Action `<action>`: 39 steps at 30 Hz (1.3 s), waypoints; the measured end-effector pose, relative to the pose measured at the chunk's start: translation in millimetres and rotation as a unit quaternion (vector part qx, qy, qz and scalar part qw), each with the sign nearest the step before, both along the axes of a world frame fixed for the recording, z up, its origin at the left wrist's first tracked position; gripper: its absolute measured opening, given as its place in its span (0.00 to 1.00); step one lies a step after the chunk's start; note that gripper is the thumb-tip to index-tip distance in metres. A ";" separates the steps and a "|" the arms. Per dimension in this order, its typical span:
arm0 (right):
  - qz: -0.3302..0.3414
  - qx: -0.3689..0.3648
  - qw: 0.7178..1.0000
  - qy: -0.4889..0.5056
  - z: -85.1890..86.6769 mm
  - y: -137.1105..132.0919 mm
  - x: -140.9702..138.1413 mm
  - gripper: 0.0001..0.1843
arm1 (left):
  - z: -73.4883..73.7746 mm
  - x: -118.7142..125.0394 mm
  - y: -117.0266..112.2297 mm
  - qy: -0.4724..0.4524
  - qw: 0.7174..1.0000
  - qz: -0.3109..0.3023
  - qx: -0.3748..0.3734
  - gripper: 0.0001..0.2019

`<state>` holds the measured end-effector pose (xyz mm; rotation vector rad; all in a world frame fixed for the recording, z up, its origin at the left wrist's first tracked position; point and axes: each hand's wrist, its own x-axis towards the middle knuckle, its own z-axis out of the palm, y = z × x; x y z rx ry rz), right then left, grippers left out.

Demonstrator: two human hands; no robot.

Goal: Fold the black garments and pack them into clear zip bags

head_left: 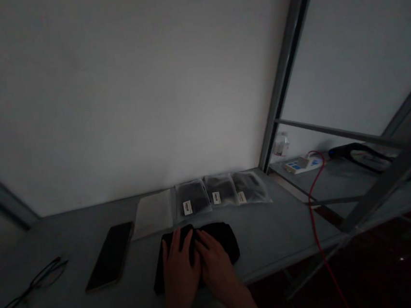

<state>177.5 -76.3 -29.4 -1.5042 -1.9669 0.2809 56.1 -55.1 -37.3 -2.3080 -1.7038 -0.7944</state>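
A dark black piece, seemingly folded fabric (228, 239), lies at the front of the grey table; its exact kind is too dim to tell. On its left part rests my left hand (181, 263), fingers spread and laid flat. Close beside it, my right hand (216, 262) lies on the middle of the black piece with its fingers stretched out, their tips near my left thumb. Just behind is a flat whitish plastic bag (153, 211). To its right lie three clear bags with dark contents and white labels: one bag (194, 196), a middle bag (221, 189) and a right bag (252, 187).
A phone (110, 257) lies left of my hands, with glasses (32, 286) farther left. A white wall rises behind the table (271, 235). At right stand metal frame bars (281, 79), a power strip (304, 164), a hanging red cable (316, 230) and a black looped object (357, 149).
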 end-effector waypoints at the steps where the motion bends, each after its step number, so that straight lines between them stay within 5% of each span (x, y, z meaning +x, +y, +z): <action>1: -0.001 -0.004 1.000 -0.007 0.6 0.0 0.5 0.30 | 0.9 0.5 -1.0 0.007 1.000 0.004 -0.005 0.22; 18: 0.002 0.002 0.997 -0.073 -0.8 -1.0 19.8 0.27 | 20.6 24.3 -11.6 0.034 0.988 0.141 -0.061 0.20; 29: -0.018 0.006 0.995 -0.094 -5.4 -5.2 35.8 0.28 | 20.4 22.9 -7.3 0.038 0.995 0.090 -0.021 0.19; 39: -0.016 -0.001 0.998 -0.064 2.1 -10.8 33.6 0.27 | 23.2 29.4 -7.4 0.057 0.992 0.111 -0.035 0.17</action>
